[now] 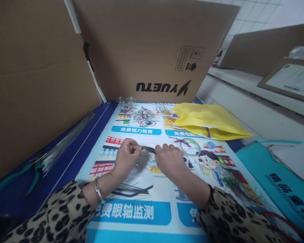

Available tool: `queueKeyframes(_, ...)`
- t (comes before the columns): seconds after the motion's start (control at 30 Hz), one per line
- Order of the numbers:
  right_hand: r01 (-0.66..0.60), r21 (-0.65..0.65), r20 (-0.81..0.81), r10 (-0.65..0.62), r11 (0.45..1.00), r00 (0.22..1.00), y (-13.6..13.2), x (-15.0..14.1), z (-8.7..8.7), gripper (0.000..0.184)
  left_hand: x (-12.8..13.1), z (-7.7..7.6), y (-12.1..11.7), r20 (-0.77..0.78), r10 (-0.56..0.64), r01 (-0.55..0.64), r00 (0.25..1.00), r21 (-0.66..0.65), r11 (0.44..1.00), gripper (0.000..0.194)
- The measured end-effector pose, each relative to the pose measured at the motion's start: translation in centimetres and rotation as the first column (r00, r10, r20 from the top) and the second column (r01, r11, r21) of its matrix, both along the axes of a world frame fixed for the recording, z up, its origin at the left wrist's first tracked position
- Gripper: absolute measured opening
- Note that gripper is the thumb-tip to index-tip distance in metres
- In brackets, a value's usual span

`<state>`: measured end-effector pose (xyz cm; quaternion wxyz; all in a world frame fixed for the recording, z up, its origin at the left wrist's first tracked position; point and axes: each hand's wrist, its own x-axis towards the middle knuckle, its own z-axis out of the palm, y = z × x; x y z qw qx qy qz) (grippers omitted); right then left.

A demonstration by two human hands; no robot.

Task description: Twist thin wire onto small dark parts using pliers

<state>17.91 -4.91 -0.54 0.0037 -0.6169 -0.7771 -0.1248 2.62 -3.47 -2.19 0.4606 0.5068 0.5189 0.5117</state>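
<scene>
My right hand is closed around a pair of dark-jawed pliers, its handles hidden in the fist. The jaws point left and reach the fingertips of my left hand. That hand is pinched closed on something too thin to make out. Under the hands lies a printed sheet with blue captions. To the right of the right hand, a clear round dish has thin purple and red strands across it. Several dark thin rods lie below my left hand.
Tangled thin wire pieces lie at the back, near an upright cardboard box. A yellow bag rests at the back right. Teal-handled pliers and a bundle of wires are on the left; a teal box stands right.
</scene>
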Motion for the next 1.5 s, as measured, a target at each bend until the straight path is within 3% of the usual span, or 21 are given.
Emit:
queueKeyframes(0.83, 0.016, -0.167, -0.020, -0.019, 0.986, 1.000, 0.2, 0.0, 0.1, 0.019, 0.0, -0.5, 0.5, 0.096, -0.035, 0.041, 0.995, -0.066, 0.997, 0.022)
queueKeyframes(1.1, 0.021, -0.311, -0.067, -0.044, 0.950, 0.997, 0.4, 0.3, 0.7, 0.032, -0.8, 0.5, 0.8, 0.213, -0.229, 0.259, 0.950, -0.129, 0.957, 0.017)
queueKeyframes(1.27, 0.007, -0.261, -0.032, -0.016, 0.965, 0.999, 0.3, 0.6, 0.8, 0.026, -1.5, 0.6, 1.1, 0.178, -0.353, 0.387, 0.919, -0.225, 0.894, 0.014)
queueKeyframes(1.4, -0.003, -0.229, -0.023, -0.002, 0.973, 1.000, 0.3, 0.7, 0.8, 0.024, -1.7, 0.7, 1.3, 0.154, -0.460, 0.485, 0.874, -0.258, 0.836, 0.023)
queueKeyframes(1.5, -0.012, -0.208, -0.030, 0.006, 0.978, 1.000, 0.3, 0.8, 0.7, 0.024, -1.8, 0.7, 1.3, 0.135, -0.488, 0.506, 0.862, -0.229, 0.831, 0.024)
